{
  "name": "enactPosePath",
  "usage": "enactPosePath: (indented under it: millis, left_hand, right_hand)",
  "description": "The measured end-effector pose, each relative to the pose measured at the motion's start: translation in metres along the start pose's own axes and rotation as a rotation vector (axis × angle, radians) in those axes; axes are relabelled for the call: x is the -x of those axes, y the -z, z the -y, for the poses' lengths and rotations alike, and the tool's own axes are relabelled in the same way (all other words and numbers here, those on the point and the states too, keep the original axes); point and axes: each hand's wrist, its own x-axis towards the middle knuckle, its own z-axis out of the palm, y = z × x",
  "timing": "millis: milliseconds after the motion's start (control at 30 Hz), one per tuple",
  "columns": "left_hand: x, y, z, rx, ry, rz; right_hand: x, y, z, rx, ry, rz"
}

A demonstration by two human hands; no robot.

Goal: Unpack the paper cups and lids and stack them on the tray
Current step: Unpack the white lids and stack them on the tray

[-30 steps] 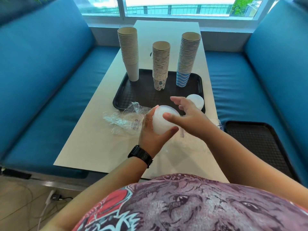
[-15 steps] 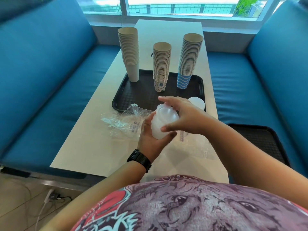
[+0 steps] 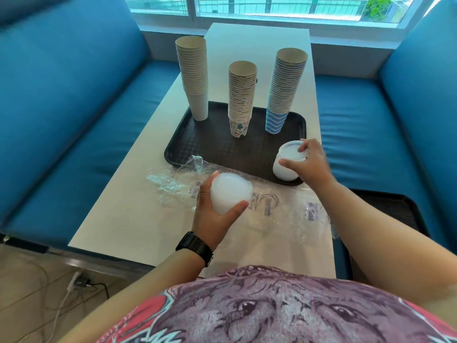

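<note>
White worktop (image 3: 128,219) between blue sofas — left hand (image 3: 215,216) grips a translucent plastic lid stack (image 3: 228,193); right hand (image 3: 309,164) holds another lid stack (image 3: 286,167) on the black tray (image 3: 212,144).

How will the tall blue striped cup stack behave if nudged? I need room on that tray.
The blue striped cup stack is tall on a narrow base and leans slightly, so it probably tips easily. Nested paper cups are likely light and may slide on the tray.

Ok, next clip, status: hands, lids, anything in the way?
Left hand grips a lid stack above the table. Right hand holds lids on the tray stack, tray near right corner. Empty plastic wrap lies nearby, not blocking.
</note>
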Motion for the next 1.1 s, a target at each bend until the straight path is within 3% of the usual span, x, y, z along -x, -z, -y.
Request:
enactPosePath:
  millis: [100, 267, 433, 533, 733, 1100]
  left_hand:
    - [0.000, 0.001, -0.001, -0.015, 0.005, -0.001]
    - [-0.001, 0.001, -0.002, -0.012, -0.005, -0.010]
    - [-0.004, -0.003, -0.004, -0.013, -0.012, -0.020]
    - [-0.004, -0.005, -0.005, -0.011, -0.018, -0.029]
    - [-0.004, -0.007, -0.004, -0.006, -0.027, -0.027]
    - [-0.001, -0.002, -0.002, 0.012, -0.032, -0.044]
  right_hand:
    - [-0.001, -0.005, -0.011, 0.090, -0.004, -0.009]
    - [-0.003, -0.007, -0.015, 0.265, -0.013, 0.111]
    - [-0.008, -0.001, -0.001, 0.468, 0.144, 0.142]
    - [-0.016, 0.002, 0.014, 0.590, 0.208, 0.293]
    - [-0.035, 0.000, 0.035, 0.885, 0.151, 0.584]
    - [-0.039, -0.003, 0.033, 1.004, 0.324, 0.711]
